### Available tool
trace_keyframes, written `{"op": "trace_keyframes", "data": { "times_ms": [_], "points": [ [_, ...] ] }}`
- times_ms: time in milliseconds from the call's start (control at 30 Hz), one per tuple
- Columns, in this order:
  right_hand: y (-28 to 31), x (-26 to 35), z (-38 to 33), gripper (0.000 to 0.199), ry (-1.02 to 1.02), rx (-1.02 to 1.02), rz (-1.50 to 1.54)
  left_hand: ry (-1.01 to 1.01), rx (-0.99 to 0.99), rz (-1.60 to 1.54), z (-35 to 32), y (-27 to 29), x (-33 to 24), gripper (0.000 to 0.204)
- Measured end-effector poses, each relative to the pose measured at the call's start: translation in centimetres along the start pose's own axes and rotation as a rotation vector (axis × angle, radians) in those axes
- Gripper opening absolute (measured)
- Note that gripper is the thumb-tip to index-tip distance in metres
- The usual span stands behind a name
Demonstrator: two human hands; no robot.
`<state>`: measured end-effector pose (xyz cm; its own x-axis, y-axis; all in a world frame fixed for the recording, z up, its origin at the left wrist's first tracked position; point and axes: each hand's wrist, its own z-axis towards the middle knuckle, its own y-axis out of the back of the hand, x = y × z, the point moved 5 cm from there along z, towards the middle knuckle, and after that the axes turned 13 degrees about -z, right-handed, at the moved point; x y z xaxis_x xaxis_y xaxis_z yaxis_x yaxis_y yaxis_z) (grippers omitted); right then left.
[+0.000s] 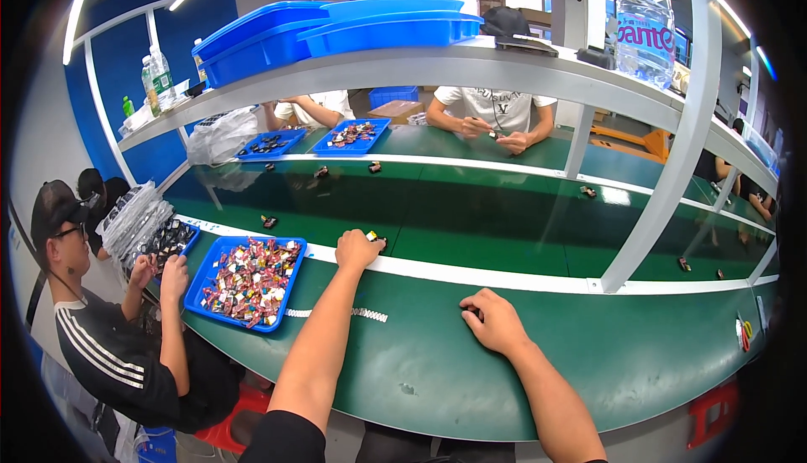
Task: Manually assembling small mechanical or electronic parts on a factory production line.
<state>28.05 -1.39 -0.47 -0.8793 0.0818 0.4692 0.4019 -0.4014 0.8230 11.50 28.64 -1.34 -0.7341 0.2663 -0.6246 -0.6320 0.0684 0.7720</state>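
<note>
My left hand [360, 250] reaches over the white rail at the edge of the green conveyor belt. Its fingers are closed on a small electronic part, with a yellow-and-white piece [371, 236] and a dark end showing past the fingertips. My right hand [494, 320] rests on the green worktop with its fingers curled in. A dark patch shows between thumb and fingers, too small to name. Left of my left forearm, a blue tray [294, 282] is heaped with small red, white and yellow parts. A strip of small white pieces [370, 315] lies on the worktop beside that forearm.
Several small parts, one a dark part [269, 222], lie spread along the belt [471, 219]. A white post [656, 160] rises at right beneath a shelf [403, 64]. Scissors [745, 334] lie far right. A co-worker [109, 337] sits left; others work across the belt.
</note>
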Motion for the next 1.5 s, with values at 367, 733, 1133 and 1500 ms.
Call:
{"op": "trace_keyframes", "data": {
  "times_ms": [367, 733, 1133, 1500],
  "points": [
    [2.9, 0.8, 0.3, 0.030, 0.008, -0.245, 0.122, -0.392, 0.389, -0.647, -7.5, -1.5, -7.1, 0.017],
    [2.4, 1.8, -0.2, 0.029, 0.094, -0.246, 0.278, -0.284, 0.785, -1.006, -17.0, -2.5, -9.2, 0.026],
    [2.9, 3.0, 0.1, 0.031, 0.259, -0.364, -0.153, -0.083, 0.916, -1.394, -17.3, -4.0, -8.6, 0.044],
    [3.2, 2.4, -0.3, 0.019, 0.243, -0.206, -0.092, -0.153, 0.977, -1.228, -17.9, -3.7, -9.0, 0.044]
  ]
}}
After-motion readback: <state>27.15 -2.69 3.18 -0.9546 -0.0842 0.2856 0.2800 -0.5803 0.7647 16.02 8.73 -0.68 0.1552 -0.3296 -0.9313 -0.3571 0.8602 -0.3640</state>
